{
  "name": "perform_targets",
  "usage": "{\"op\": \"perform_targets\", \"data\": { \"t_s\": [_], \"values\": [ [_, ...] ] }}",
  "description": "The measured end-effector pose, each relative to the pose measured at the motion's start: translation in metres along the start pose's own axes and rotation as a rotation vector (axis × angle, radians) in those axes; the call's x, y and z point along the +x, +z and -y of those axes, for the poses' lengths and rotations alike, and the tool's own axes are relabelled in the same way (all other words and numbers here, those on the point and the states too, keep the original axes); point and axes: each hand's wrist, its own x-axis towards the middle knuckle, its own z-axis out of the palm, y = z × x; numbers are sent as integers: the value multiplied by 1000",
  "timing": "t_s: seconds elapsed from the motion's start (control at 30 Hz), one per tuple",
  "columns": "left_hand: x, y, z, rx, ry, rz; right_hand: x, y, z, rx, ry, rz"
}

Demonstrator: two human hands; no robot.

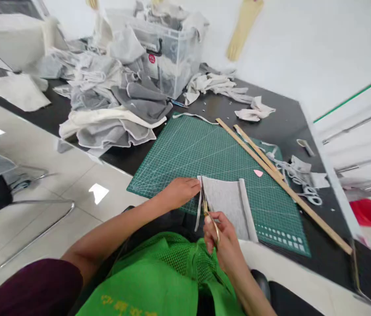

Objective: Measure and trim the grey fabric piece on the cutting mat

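Note:
A grey fabric piece (228, 205) lies on the green cutting mat (205, 153) near the table's front edge. My left hand (180, 192) rests on the fabric's left edge, fingers pressed together on it. My right hand (221, 239) is closed round gold-coloured scissors (206, 210), whose blades run along the fabric's left edge. A thin cut strip (199, 210) hangs at that edge, between the two hands.
Two long wooden rulers (271, 169) lie diagonally across the mat's right side, by a small pink chip (258, 173). A heap of grey and white cloth (113, 101) and a clear storage bin (169, 48) stand at the back left. Fabric scraps (300, 175) lie right.

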Motion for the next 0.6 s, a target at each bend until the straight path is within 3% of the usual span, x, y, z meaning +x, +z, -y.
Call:
{"op": "perform_targets", "data": {
  "t_s": [0.6],
  "values": [
    [0,0,1,3,20,-2,-5,1,1,18,15,15]
  ]
}}
